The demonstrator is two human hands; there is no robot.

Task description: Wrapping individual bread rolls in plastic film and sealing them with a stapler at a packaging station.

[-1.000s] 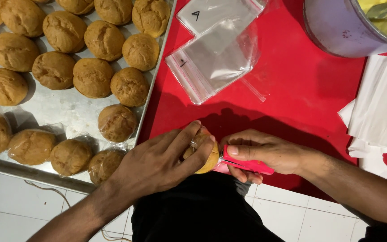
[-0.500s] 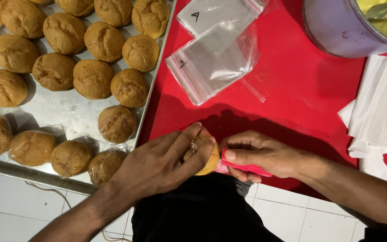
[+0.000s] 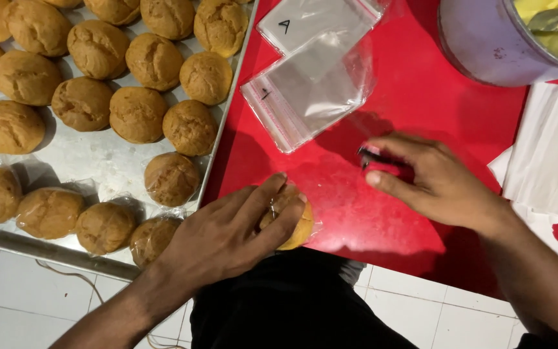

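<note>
We are holding a bagged bun point(image 3: 290, 220) with our left hand point(image 3: 227, 236), the fingers point(image 3: 263, 197) curling over its top and pressing it at the near edge of the red table point(image 3: 421, 97). Our right hand point(image 3: 434, 181) is hovering flat over the table, well apart from the bun; the fingers are lying loosely spread, and a small dark-tipped tool point(image 3: 372, 157) is showing just under the fingertips. We cannot tell whether they are gripping it or only covering it.

The bun is sitting right at the table's lip, part of it over the edge, so a loosened left grip could let it roll off onto the tiled floor. Pressing too hard could, in our judgement, flatten the soft bun or split its thin wrapper.

Clear plastic bags point(image 3: 311, 87) are lying beyond the right hand, and the metal tray point(image 3: 85, 161) of buns is standing just left of the held one, some already wrapped. A tub point(image 3: 479, 45) and white paper sheets point(image 3: 547, 148) are lying to the right.
</note>
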